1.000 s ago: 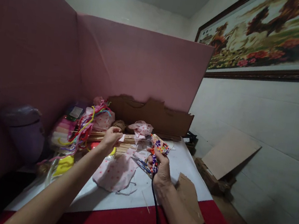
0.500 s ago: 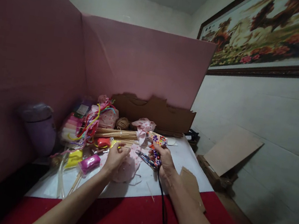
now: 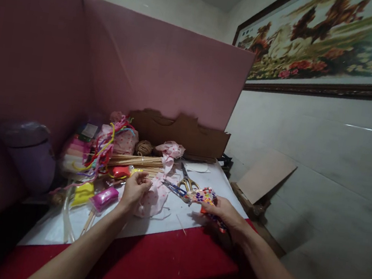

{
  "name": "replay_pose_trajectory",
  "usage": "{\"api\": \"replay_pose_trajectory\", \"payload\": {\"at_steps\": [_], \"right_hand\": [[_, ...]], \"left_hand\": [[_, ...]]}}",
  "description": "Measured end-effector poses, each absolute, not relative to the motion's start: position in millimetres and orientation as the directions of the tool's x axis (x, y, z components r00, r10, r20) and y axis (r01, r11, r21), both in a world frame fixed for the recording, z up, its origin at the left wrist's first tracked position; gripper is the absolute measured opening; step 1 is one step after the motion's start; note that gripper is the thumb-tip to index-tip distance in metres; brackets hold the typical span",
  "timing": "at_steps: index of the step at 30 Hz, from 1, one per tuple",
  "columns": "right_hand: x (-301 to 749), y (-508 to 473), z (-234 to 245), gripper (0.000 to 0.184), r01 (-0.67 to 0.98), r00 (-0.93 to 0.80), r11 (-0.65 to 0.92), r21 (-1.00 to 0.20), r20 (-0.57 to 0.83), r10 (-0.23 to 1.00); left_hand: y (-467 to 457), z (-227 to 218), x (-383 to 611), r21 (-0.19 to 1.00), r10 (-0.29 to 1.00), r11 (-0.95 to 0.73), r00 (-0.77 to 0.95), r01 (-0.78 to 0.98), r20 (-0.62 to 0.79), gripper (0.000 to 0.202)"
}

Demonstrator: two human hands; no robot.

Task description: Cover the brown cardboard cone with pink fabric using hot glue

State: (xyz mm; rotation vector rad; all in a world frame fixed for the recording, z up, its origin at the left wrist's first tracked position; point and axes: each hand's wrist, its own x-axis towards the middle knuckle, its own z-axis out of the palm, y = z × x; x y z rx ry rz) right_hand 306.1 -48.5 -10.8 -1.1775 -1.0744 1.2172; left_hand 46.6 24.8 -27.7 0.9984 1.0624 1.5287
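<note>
My right hand (image 3: 226, 213) grips a glue gun (image 3: 204, 196) with a bright flower pattern, holding it low over the right edge of the white sheet (image 3: 146, 226). My left hand (image 3: 133, 189) is curled over a piece of pink dotted fabric (image 3: 153, 198), fingers pinched at its top; what they pinch is too small to name. Gold-handled scissors (image 3: 187, 182) and a blue tool (image 3: 172, 187) lie between the two hands. A bundle of thin wooden sticks (image 3: 134, 160) lies just beyond my left hand.
Pink partition boards (image 3: 148, 65) close off the back and left. Craft clutter sits at the back left: coloured cords (image 3: 103, 151), a twine ball (image 3: 144, 147), a pink bow (image 3: 171, 149), cut cardboard (image 3: 180, 134), a purple bin (image 3: 28, 152). A red cloth (image 3: 161, 265) covers the near table edge.
My right hand moved right and down with the glue gun, uncovering the scissors. My left hand came back from the stick bundle to the pink fabric. The view shifted left.
</note>
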Motion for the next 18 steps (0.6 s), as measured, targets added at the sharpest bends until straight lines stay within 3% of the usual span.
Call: {"api": "replay_pose_trajectory", "payload": {"at_steps": [2, 5, 8, 10, 12, 14, 18], "right_hand": [[325, -56, -11, 0.027, 0.0, -0.041, -0.162, -0.987, -0.162, 0.986], [348, -64, -10, 0.033, 0.048, 0.043, -0.198, -0.979, -0.196, 0.98], [362, -68, -13, 0.035, 0.174, 0.199, -0.131, -0.976, -0.095, 0.975], [368, -70, -17, 0.032, 0.369, 0.29, -0.029, -0.929, 0.085, 0.953], [371, -73, -24, 0.027, 0.6, 0.282, 0.089, -0.795, 0.314, 0.907], [370, -78, -32, 0.029, 0.794, 0.148, 0.191, -0.577, 0.487, 0.861], [362, -90, -53, 0.046, 0.963, -0.101, 0.216, -0.161, 0.526, 0.845]], "left_hand": [[24, -27, 47, 0.957, 0.98, -0.13, -0.179, -0.26, 0.084, 0.044], [22, -25, 48, 0.958, 0.981, -0.123, -0.178, -0.259, 0.078, 0.044], [21, -24, 49, 0.96, 0.982, -0.113, -0.176, -0.255, 0.068, 0.045], [21, -24, 49, 0.962, 0.982, -0.109, -0.177, -0.251, 0.066, 0.046], [22, -25, 49, 0.963, 0.981, -0.109, -0.183, -0.247, 0.064, 0.046], [23, -27, 49, 0.964, 0.98, -0.106, -0.191, -0.242, 0.06, 0.046], [24, -28, 48, 0.968, 0.979, -0.097, -0.195, -0.233, 0.051, 0.047]]}}
